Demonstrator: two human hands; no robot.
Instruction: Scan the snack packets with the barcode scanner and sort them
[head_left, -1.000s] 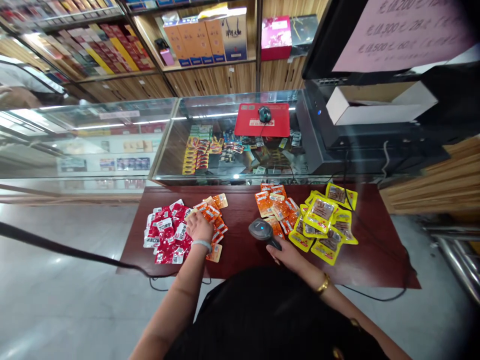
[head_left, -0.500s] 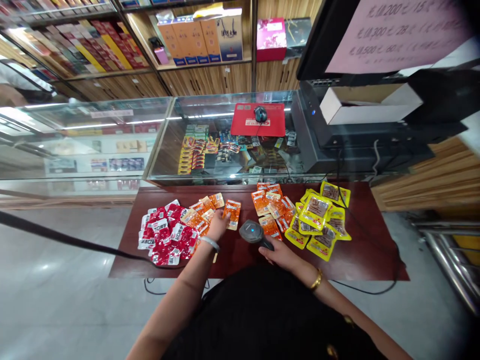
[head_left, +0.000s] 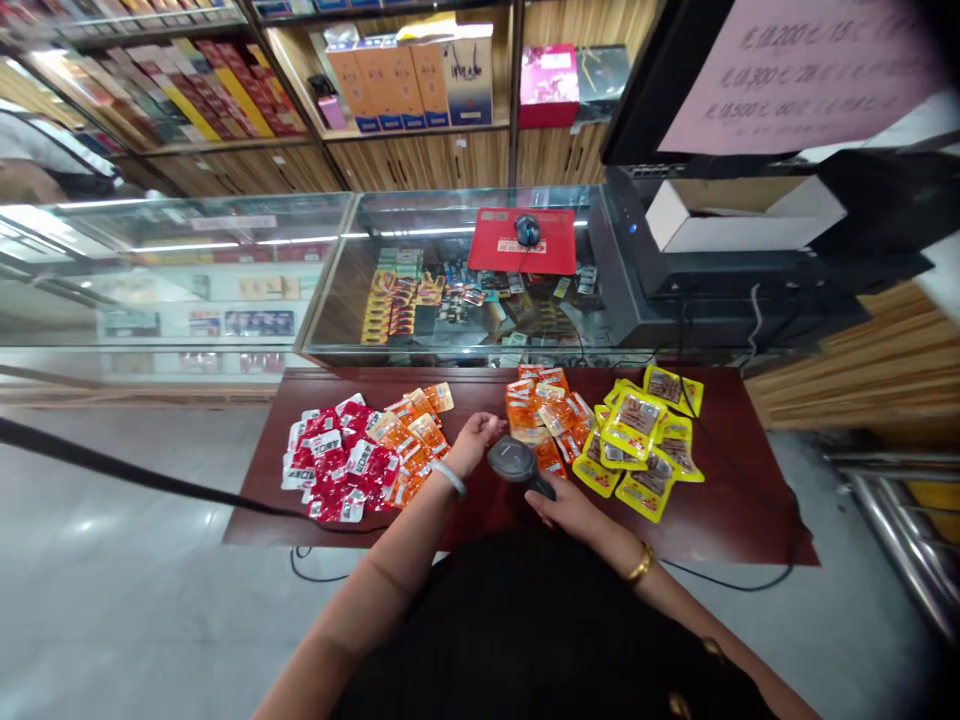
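Note:
My left hand (head_left: 478, 442) is over the table, its fingers curled together and no packet visible in them. It is just left of the barcode scanner (head_left: 512, 459), close to the right-hand pile of orange packets (head_left: 556, 412). My right hand (head_left: 564, 506) wraps round the scanner's dark handle, with the scanner head tilted left. Behind my left wrist lies another pile of orange packets (head_left: 429, 432), beside a heap of red-and-white packets (head_left: 328, 462). Yellow packets (head_left: 634, 421) with brown contents lie beyond my right hand.
The dark red table (head_left: 705, 525) stands against a glass display counter (head_left: 337, 300). On the counter are a red mouse pad (head_left: 487, 255), a computer mouse (head_left: 527, 231) and a white open box (head_left: 742, 235). A black cable (head_left: 187, 490) crosses at left.
My left hand has moved right, away from the left orange pile, and the orange packet it held is out of its fingers. The scanner's blue light no longer shows.

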